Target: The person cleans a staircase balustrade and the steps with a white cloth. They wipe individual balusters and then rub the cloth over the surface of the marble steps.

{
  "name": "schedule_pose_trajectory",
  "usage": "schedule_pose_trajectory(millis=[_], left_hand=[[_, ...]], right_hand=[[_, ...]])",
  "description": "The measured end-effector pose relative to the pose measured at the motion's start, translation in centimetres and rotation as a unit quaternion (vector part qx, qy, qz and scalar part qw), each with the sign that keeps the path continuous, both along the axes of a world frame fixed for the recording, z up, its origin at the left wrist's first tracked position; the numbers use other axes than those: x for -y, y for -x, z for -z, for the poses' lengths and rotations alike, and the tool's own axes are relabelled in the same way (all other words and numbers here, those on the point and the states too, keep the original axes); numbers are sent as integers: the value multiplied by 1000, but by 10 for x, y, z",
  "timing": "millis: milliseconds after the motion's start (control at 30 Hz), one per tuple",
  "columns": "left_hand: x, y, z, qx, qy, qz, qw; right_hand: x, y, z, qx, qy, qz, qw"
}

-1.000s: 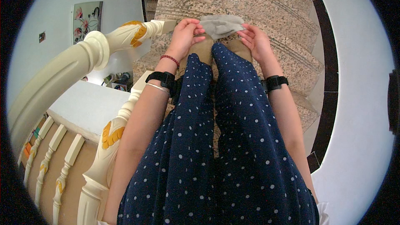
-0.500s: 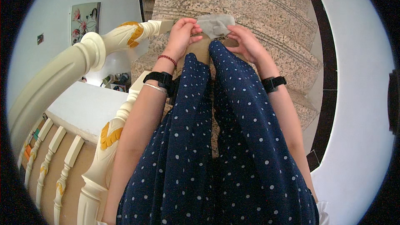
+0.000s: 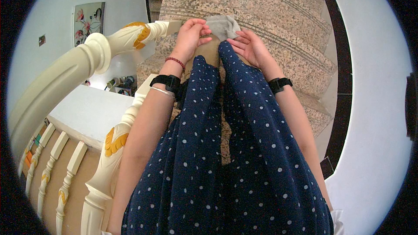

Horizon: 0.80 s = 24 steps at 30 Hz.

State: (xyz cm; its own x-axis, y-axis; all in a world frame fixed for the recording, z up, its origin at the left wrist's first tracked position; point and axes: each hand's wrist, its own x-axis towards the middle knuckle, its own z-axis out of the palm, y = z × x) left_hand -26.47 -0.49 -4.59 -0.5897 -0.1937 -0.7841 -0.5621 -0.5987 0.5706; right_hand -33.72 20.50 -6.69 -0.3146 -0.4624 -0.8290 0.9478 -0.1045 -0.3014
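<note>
Though glossy, speckled steps [image 3: 270, 11] around cloth [image 3: 221, 27].

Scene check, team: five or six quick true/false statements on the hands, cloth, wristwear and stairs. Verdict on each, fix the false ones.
1. The left hand and right hand are at opposite sides of the grey cloth. True.
2. The beaded bracelet is worn on the right side. False: it is worn on the left side.
3. A black strap circles each forearm. True.
4. The handrail is to the right of the hands. False: it is to the left.
5. The stairs are plain white. False: they are speckled pinkish-brown.
6. The clothing is dark blue with light dots. True.
</note>
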Motion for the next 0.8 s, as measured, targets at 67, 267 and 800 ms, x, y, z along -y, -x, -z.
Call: schedule_pose_trajectory(millis=[67, 267, 800], left_hand=[[1, -2, 3, -6, -2, -3, 1000], [0, -2, 2, -7, -2, -3, 1000], [1, 0, 0, -10, -3, 0, 1000]], right_hand=[[0, -1, 2, 35, 24, 44, 998], [1, -1, 2, 17, 22, 42, 999], [-4, 31, -10, -2, 1, 10, 1000]])
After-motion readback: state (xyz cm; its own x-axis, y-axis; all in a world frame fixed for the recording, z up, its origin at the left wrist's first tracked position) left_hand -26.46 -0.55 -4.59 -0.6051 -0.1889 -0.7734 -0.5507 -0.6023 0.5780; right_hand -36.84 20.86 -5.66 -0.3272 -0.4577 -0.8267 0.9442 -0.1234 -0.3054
